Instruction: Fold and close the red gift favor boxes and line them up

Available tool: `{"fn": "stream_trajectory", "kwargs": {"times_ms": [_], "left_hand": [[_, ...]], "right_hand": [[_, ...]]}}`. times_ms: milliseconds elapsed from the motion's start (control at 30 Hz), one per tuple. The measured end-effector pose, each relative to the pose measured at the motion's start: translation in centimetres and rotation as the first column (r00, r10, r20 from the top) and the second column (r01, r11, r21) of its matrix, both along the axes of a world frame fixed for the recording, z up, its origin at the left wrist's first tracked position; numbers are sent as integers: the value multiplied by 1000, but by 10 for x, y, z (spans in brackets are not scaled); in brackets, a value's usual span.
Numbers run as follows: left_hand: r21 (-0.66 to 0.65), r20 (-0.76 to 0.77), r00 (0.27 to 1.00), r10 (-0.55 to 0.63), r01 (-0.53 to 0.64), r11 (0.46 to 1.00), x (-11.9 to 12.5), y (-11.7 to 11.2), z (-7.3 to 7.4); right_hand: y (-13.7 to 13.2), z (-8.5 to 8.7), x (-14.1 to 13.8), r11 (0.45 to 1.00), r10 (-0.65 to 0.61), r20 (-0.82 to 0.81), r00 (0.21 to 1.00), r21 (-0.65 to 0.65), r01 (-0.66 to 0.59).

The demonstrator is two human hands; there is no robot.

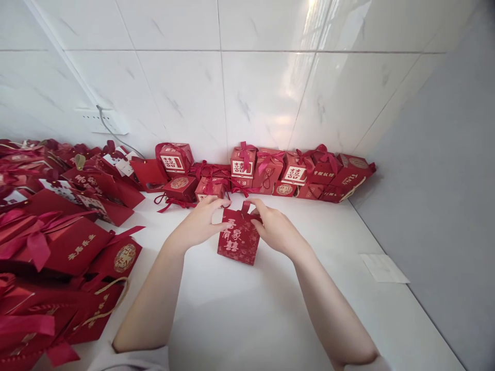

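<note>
A red gift box (238, 239) with pale Chinese characters and a ribbon at its top stands slightly tilted on the white tabletop (232, 319). My left hand (201, 221) is at its upper left edge, thumb on the front and fingers curled behind. On the opposite side my right hand (273, 226) grips the upper right edge, its thumb on the front near the ribbon (245, 207). The fingertips behind the box are partly hidden. Just beyond my hands lie a small ribboned box (211, 188) and a dark red box (180, 188).
Several red boxes, such as one with a white label (243, 164), are stacked along the tiled wall (263, 93). A heap of red boxes (81, 247) fills the left side. A grey cable (106, 126) hangs from a wall socket. White paper (384, 268) lies at the right edge.
</note>
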State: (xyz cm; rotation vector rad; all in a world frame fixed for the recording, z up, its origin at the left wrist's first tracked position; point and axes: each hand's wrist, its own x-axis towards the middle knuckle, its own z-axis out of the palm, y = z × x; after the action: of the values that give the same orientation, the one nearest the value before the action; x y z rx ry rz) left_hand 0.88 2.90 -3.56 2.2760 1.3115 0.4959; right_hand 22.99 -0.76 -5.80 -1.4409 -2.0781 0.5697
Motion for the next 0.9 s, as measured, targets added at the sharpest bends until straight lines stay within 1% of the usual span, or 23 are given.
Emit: {"fn": "stream_trajectory", "kwargs": {"times_ms": [67, 100, 167, 200, 267, 433, 567, 733, 900], "left_hand": [[2, -37, 997, -74, 74, 997, 1, 3, -2], [-18, -51, 993, -107, 106, 994, 3, 3, -2], [-63, -70, 985, -156, 152, 986, 6, 1, -2], [-79, -82, 982, -172, 165, 983, 8, 0, -1], [-86, -106, 978, -181, 173, 981, 10, -2, -1], [-117, -204, 958, -202, 181, 977, 7, -4, 1], [-132, -232, 946, -226, 200, 971, 8, -5, 4], [-126, -243, 938, -248, 223, 967, 9, -4, 5], [-124, -226, 941, -253, 230, 965, 10, -4, 4]], "right_hand": [[-1, -1, 0, 996, 61, -78, 995, 68, -56], [-2, -1, 0, 987, 117, -90, 989, 120, -105], [-4, 0, -2, 949, 252, -54, 966, 211, -236], [-5, 2, -2, 926, 308, -22, 951, 235, -294], [-6, 5, -2, 907, 348, 21, 937, 246, -342], [-8, 11, 13, 944, 252, 60, 966, 203, -259], [-11, 13, 28, 968, 201, 40, 979, 144, -204], [-11, 14, 37, 980, 195, 1, 981, 52, -194], [-9, 14, 40, 981, 196, 0, 981, 5, -196]]}}
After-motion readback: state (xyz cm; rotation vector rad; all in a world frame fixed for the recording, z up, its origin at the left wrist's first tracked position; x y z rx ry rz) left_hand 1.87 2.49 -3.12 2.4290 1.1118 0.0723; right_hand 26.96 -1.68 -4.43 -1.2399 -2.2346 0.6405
